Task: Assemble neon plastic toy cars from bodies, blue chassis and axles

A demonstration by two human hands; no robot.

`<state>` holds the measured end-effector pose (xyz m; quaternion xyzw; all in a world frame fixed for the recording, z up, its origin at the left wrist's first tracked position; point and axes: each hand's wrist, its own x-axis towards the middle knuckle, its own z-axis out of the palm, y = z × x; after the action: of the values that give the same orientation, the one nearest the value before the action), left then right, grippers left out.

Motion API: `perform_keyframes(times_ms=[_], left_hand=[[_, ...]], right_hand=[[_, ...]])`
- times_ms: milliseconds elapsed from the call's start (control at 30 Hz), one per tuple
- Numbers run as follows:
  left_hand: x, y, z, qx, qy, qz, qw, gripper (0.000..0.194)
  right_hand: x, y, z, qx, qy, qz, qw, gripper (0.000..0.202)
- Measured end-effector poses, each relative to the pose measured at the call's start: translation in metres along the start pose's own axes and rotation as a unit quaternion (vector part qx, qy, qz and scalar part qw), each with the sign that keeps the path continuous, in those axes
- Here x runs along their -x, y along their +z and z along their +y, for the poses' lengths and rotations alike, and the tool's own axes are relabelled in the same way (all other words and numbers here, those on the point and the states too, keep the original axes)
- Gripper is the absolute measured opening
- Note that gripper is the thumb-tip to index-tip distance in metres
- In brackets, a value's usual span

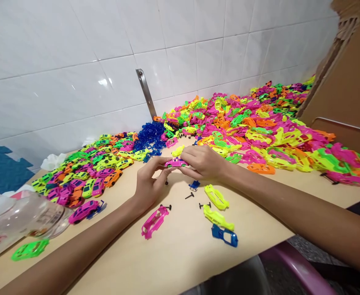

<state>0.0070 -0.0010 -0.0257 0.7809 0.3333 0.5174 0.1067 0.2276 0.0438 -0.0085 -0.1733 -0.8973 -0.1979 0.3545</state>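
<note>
Between my two hands, just above the table, is a small pink toy car (176, 162). The fingers of my left hand (151, 180) pinch its left end. My right hand (204, 164) grips its right end, partly covering it. Below them on the table lie a pink car body shell (154, 222), a yellow shell (216, 197) and another yellow shell (218, 218). A blue plastic piece (224, 235) touches the lower yellow shell. Black wheel axles (189, 196) are scattered nearby, with a small blue part (194, 185) close to my right hand.
A large heap of colourful shells (229, 119) covers the back right, beside a cardboard box (345, 82). Toy cars with dark windows (87, 172) fill the left. Blue parts (150, 137) are piled at the wall. A clear plastic bottle (32, 215) lies at left.
</note>
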Motion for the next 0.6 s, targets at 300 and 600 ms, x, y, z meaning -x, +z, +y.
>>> perform_keyframes(times_ms=[300, 600], left_hand=[[0.0, 0.003, 0.004, -0.029, 0.034, 0.002, 0.999, 0.017], [-0.004, 0.004, 0.007, 0.035, -0.02, 0.012, 0.999, 0.017]], right_hand=[[-0.001, -0.007, 0.013, 0.04, -0.032, 0.043, 0.998, 0.031], [-0.003, -0.009, 0.009, -0.093, 0.05, 0.024, 0.994, 0.025]])
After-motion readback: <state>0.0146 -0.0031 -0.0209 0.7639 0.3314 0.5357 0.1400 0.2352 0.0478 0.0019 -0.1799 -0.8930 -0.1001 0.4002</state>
